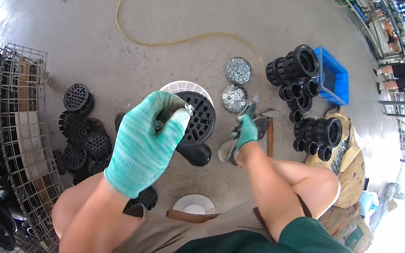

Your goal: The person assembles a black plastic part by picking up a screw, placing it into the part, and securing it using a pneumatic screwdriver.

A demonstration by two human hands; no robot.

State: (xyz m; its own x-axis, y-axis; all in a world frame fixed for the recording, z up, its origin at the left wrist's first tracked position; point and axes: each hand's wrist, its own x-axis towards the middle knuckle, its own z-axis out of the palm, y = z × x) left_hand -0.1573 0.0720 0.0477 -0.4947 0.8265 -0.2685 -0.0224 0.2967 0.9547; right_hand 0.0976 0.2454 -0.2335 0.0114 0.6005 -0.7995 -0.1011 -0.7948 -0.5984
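Note:
My left hand, in a mint-green knit glove, pinches a small shiny metal fastener between thumb and fingertips. It hovers over the left edge of a round black slotted drain grate. The grate rests on a white round support, and a black rounded part juts out below it. My right hand, gloved alike, is closed around a dark grey tool, too blurred to name. Just beyond it sit two round containers of small metal parts: nuts or washers and silvery fasteners.
Black grates pile up at left beside a wire cage of black parts. At right are stacked black ribbed fittings, a blue crate and brown sacks. A yellow hose crosses the floor. Another person stands far right.

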